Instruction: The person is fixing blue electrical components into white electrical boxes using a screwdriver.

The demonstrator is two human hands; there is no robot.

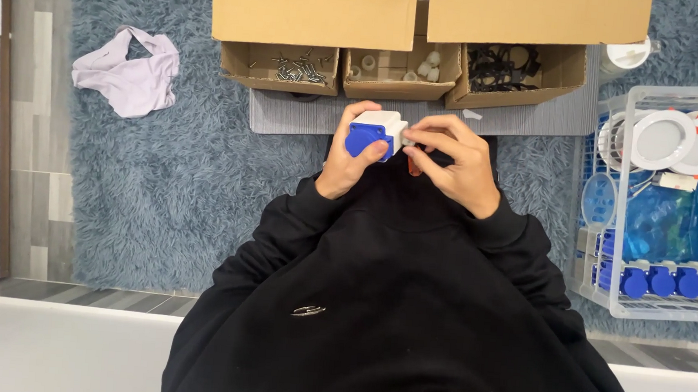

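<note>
My left hand (350,157) grips a white plastic socket housing with a blue hinged cover (375,132), held in front of my chest. My right hand (454,158) touches the right side of the same housing with its fingertips and holds a small red-handled tool (413,166), only a bit of which shows below the fingers. Both black sleeves reach up from the bottom of the view.
Three small open cardboard boxes sit ahead on a grey mat: one with screws (299,68), one with white parts (400,67), one with black rings (501,67). Larger boxes (313,9) stand behind. A wire rack (661,201) at right holds blue-capped sockets and white round lamps. A lilac cloth (131,70) lies left.
</note>
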